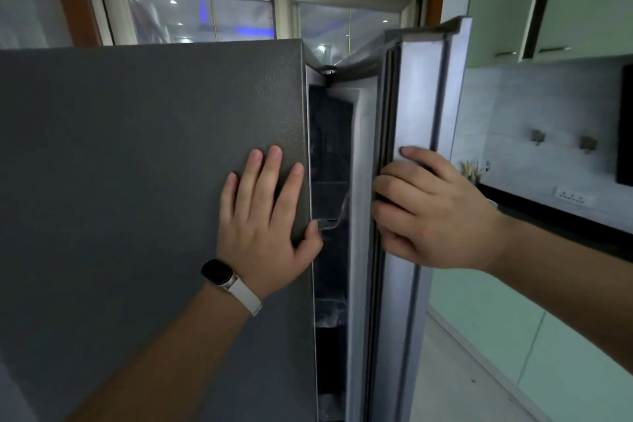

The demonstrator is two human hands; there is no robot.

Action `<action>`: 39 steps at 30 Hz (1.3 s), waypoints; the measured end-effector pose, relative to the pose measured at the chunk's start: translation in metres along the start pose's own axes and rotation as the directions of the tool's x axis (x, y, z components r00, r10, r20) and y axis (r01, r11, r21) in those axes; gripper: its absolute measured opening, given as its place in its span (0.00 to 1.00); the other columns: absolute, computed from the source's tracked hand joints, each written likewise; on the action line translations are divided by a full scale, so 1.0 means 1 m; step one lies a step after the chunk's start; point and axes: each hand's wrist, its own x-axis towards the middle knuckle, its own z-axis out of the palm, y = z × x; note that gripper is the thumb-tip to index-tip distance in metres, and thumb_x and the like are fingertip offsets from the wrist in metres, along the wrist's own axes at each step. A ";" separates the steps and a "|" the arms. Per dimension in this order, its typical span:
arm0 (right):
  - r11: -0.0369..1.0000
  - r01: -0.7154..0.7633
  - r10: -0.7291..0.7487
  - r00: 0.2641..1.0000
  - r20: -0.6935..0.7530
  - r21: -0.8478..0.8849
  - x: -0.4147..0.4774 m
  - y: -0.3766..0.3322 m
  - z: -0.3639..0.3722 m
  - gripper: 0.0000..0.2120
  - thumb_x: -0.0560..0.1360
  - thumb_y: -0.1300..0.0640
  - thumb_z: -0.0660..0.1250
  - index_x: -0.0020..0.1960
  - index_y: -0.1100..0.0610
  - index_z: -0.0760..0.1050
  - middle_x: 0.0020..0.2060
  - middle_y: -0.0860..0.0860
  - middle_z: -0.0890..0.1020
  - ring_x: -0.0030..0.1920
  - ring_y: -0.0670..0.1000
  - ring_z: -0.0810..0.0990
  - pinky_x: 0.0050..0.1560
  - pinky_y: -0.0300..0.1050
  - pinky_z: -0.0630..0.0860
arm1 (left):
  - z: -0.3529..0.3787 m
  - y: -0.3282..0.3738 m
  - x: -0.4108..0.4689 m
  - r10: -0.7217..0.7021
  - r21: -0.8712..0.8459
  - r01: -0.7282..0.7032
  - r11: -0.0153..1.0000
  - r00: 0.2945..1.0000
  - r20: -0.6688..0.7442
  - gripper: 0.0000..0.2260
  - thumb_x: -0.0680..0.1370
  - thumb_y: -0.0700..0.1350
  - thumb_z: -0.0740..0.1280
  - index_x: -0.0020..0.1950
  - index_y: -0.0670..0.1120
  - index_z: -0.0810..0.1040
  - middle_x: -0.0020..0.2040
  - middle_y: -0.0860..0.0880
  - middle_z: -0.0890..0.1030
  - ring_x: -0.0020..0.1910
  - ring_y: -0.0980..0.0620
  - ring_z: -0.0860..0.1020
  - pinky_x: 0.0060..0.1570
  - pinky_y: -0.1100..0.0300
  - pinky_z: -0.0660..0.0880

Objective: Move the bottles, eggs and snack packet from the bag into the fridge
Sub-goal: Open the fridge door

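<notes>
A dark grey two-door fridge fills the view. Its left door [144, 181] is shut, and my left hand [263, 212] lies flat on it near its right edge, thumb hooked around that edge. The right door [421, 96] stands partly open, its inner seal facing me. My right hand [435, 212] grips the edge of that door at mid height. Through the narrow gap I see a dark interior with clear door shelves [330, 199]. No bag, bottles, eggs or snack packet are in view.
A window [239, 14] with a brown frame is behind the fridge. At the right runs a dark countertop [561, 219] with pale green cabinets [513, 346] below and above, a wall socket [572, 196], and a holder of utensils [471, 169].
</notes>
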 end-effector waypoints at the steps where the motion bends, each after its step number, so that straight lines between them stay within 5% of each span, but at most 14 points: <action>1: 1.000 -0.015 0.015 1.000 0.001 0.004 -0.003 -0.001 -0.001 0.06 0.73 0.56 0.66 0.45 0.58 0.80 0.49 0.56 0.82 0.57 0.59 0.80 0.70 0.58 0.67 | 0.000 0.000 0.000 0.000 0.003 0.000 1.000 1.000 0.001 0.30 0.73 0.53 0.65 0.73 0.43 0.67 0.75 0.40 0.63 0.75 0.38 0.62 0.75 0.43 0.54; 8: 0.994 -0.104 0.102 0.993 0.056 0.025 -0.013 -0.012 -0.013 0.09 0.75 0.55 0.66 0.51 0.58 0.80 0.55 0.58 0.82 0.65 0.59 0.77 0.69 0.58 0.68 | -0.009 0.004 0.002 -0.015 -0.009 0.015 1.000 0.999 0.049 0.29 0.74 0.51 0.66 0.72 0.43 0.68 0.75 0.37 0.66 0.75 0.37 0.62 0.74 0.41 0.54; 14: 0.988 -0.155 0.154 0.985 0.077 0.000 -0.024 -0.016 -0.015 0.13 0.75 0.55 0.65 0.55 0.59 0.81 0.60 0.58 0.81 0.66 0.60 0.76 0.71 0.56 0.67 | -0.019 0.040 0.008 0.154 -0.120 -0.138 0.983 0.980 0.128 0.25 0.71 0.45 0.68 0.68 0.44 0.77 0.71 0.39 0.73 0.71 0.39 0.71 0.70 0.39 0.62; 20: 0.979 -0.202 0.201 0.978 0.052 0.019 -0.039 -0.011 -0.012 0.14 0.78 0.54 0.61 0.55 0.59 0.81 0.62 0.57 0.80 0.66 0.59 0.76 0.71 0.56 0.67 | 0.001 0.081 0.023 0.103 -0.323 -0.039 0.946 0.978 0.182 0.23 0.76 0.49 0.65 0.69 0.41 0.73 0.72 0.38 0.71 0.72 0.39 0.70 0.66 0.41 0.70; 28: 0.972 -0.231 0.232 0.972 -0.023 0.032 -0.085 0.013 -0.005 0.14 0.75 0.53 0.64 0.55 0.58 0.82 0.63 0.56 0.80 0.67 0.59 0.75 0.71 0.57 0.66 | 0.042 0.115 0.028 0.129 -0.331 -0.088 0.940 0.986 0.106 0.28 0.77 0.52 0.65 0.75 0.45 0.64 0.74 0.38 0.68 0.73 0.39 0.67 0.66 0.39 0.69; 34: 0.943 -0.323 0.328 0.942 -0.069 0.080 -0.141 0.046 0.004 0.21 0.74 0.51 0.68 0.64 0.58 0.75 0.71 0.57 0.69 0.72 0.59 0.69 0.72 0.61 0.65 | 0.069 0.163 0.040 0.201 -0.208 -0.182 0.961 0.977 0.073 0.26 0.77 0.57 0.65 0.72 0.47 0.71 0.74 0.41 0.68 0.72 0.41 0.68 0.68 0.40 0.65; 39: 0.918 -0.386 0.393 0.917 -0.067 0.091 -0.182 0.080 0.017 0.21 0.75 0.52 0.67 0.66 0.57 0.72 0.71 0.58 0.70 0.71 0.60 0.69 0.73 0.60 0.64 | 0.103 0.201 0.058 0.222 -0.171 -0.201 0.965 0.968 0.114 0.24 0.75 0.54 0.67 0.69 0.47 0.77 0.72 0.40 0.72 0.70 0.41 0.71 0.64 0.39 0.70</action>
